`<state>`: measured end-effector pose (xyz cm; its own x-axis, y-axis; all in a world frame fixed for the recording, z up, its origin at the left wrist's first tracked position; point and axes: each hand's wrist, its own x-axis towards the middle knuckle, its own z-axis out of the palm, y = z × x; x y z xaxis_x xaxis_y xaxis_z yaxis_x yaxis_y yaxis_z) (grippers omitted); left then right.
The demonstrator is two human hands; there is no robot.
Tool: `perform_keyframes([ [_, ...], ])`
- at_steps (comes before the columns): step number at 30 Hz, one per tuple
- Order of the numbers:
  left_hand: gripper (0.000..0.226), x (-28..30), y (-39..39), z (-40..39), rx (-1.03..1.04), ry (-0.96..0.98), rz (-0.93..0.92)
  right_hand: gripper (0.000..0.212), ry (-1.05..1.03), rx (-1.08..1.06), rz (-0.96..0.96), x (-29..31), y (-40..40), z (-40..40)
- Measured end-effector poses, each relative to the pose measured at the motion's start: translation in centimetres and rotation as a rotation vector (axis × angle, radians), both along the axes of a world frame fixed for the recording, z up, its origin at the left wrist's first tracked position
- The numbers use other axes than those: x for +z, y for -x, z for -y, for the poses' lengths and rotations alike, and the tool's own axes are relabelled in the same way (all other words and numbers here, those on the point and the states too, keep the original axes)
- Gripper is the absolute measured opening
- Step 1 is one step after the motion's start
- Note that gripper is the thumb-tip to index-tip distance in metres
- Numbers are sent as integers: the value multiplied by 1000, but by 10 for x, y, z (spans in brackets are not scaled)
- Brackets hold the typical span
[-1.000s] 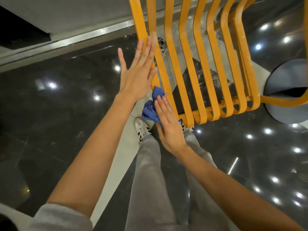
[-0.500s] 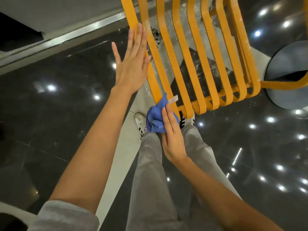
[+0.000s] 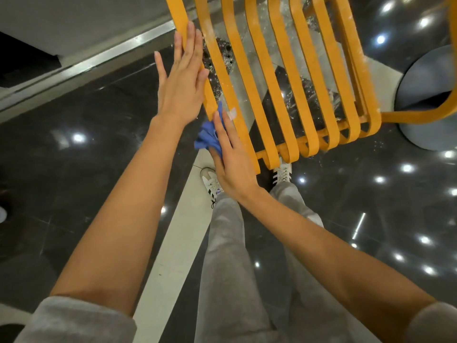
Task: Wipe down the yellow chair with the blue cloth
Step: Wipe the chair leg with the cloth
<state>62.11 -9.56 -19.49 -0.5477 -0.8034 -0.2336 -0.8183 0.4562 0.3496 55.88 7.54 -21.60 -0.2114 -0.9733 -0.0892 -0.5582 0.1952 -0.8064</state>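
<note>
The yellow chair (image 3: 294, 95) fills the upper middle, its curved slats running down to a crossbar. My left hand (image 3: 181, 85) lies flat with straight fingers against the leftmost slat. Just below it, my right hand (image 3: 232, 162) presses the bunched blue cloth (image 3: 209, 137) against the same slat with straight fingers. Most of the cloth is hidden under that hand; a blue fold sticks out on its left side.
Dark glossy floor tiles with light reflections surround me, crossed by a pale strip (image 3: 178, 243). My grey trouser legs and white shoes (image 3: 210, 180) stand under the chair's edge. A round grey base (image 3: 430, 100) stands at the right. A metal rail (image 3: 86, 63) runs at the upper left.
My right hand has slid the cloth up the leftmost slat from near its lower end. My left hand stays flat on the slat above.
</note>
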Motion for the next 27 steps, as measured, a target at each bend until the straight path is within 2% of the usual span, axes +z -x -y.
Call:
perform_keyframes([
  [5,59,2,2,0,20,-19,-26,68,-8,-7,-66,11,5,32],
  [8,60,2,2,0,38,-58,-61,65,-64,-170,124,10,1,0],
  [11,64,4,4,-2,84,-136,-163,39,-185,-327,399,9,1,-34],
  [12,65,4,5,-3,96,-159,-193,33,-207,-341,416,9,4,-37],
  [18,62,2,11,-28,106,-210,-264,11,-195,-299,380,16,25,-59],
  [23,61,2,18,-38,129,-222,-299,19,-222,-259,301,13,31,-66],
  [27,60,2,15,-34,124,-204,-278,28,-232,-220,221,16,29,-21],
])
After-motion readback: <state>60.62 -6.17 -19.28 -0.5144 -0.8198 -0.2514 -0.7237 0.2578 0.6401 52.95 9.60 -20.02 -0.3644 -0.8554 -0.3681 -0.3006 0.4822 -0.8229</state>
